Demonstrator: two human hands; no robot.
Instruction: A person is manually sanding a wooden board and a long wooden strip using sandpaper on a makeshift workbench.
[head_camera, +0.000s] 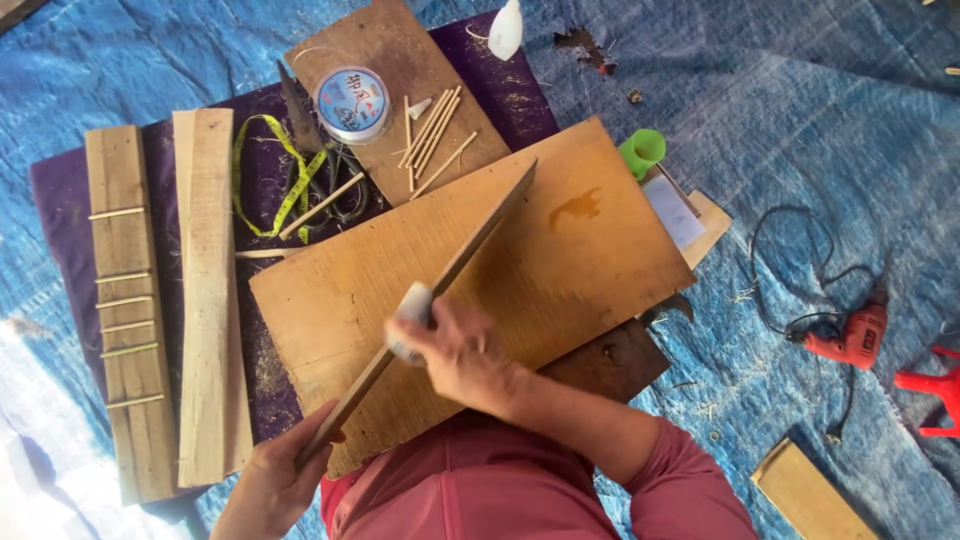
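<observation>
Presently, entered as seen from the head view:

Long thin wooden strip (440, 285): set on edge, running diagonally across large plywood board (560, 250), far tip toward the upper right, near end at the lower left. Held at that near end by left hand (285, 480), fingers wrapped round the strip, thumb on top.

Right hand (462, 355): fingers curled and pressed together over a small pale block (410, 312), probably a sanding block, bearing on the strip's upper edge about a third of the way up from the near end. Slightly blurred; exact finger placement not readable.

Step in hand, judged: smoothing or rubbing down the strip's edge, the block near the lower part of the run. Next stroke would seem to call for steady downward pressure, travel along the strip's line, and a firm left-hand hold so the strip stays on edge and does not roll or slide on the board.

Around the work:
- Two rough planks (205, 300), left, one crossed by thin pale sticks.
- Yellow measuring tape (268, 180), loose, beside them.
- Spool of clear line (352, 102) and a bundle of thin sticks (432, 135) on a smaller brown board.
- White squeeze bottle (506, 28), top edge.
- Green cup (642, 150), at the plywood's far corner.
- Red electric drill (850, 338) with black cord, right, on blue tarpaulin (800, 120).
- Red plastic object, partly cut off at right; kind not told.
</observation>
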